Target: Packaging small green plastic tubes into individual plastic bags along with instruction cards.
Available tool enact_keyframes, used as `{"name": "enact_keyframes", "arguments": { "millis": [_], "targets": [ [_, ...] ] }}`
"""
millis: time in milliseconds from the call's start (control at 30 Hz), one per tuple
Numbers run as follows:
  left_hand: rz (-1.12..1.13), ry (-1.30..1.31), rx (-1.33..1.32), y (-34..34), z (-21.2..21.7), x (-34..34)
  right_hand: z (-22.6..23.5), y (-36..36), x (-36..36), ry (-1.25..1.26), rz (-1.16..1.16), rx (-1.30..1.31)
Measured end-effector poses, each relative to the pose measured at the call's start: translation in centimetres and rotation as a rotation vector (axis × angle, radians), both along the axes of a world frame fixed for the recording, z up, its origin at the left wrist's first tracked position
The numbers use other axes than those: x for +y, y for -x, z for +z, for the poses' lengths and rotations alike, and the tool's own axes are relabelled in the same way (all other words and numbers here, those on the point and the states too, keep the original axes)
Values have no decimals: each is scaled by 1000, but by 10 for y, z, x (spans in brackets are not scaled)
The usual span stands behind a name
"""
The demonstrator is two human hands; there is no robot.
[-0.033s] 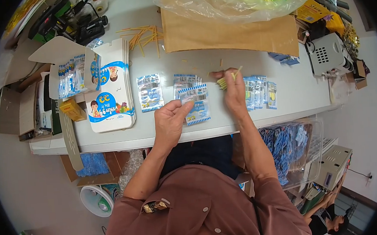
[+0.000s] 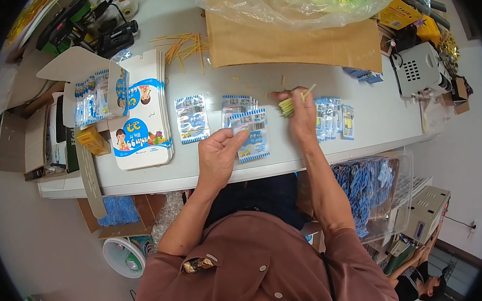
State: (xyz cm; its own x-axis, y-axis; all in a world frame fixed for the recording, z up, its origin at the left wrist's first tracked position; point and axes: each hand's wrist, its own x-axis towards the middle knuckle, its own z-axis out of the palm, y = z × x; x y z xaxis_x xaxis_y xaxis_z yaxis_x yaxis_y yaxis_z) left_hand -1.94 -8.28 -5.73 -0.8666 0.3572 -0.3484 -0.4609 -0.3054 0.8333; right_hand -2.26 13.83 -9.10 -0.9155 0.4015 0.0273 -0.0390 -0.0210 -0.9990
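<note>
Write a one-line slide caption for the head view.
Left hand holds a blue-white packet; right hand grips yellow-green sticks.

Blue-and-white striped edging is shown on the clear packet (image 2: 252,134); yellow-green is seen on the straws (image 2: 289,105) (likewise on those in the clear bag (image 2: 297,1)). Brown is shown on the cardboard sheet (image 2: 295,45), pale grey on the table (image 2: 384,119).
</note>
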Motion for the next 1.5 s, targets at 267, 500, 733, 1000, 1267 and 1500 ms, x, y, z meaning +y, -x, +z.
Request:
{"name": "enact_keyframes", "arguments": {
  "millis": [267,500,733,1000,1267,1500],
  "targets": [
    [-239,273,312,0,7,-7,48,-7,-11,687,118,238],
    [-366,200,277,-3,18,-3,70,-9,-29,572,290,350],
    [-369,185,256,-2,15,-1,75,-17,-44,447,284,279],
    [-296,162,244,-4,16,2,69,-21,-39,474,327,180],
    [-262,113,197,-5,7,5,60,-21,-41,458,307,-31],
    [-75,-68,92,-10,1,23,49,-17,-52,716,343,-92]
  ]
}}
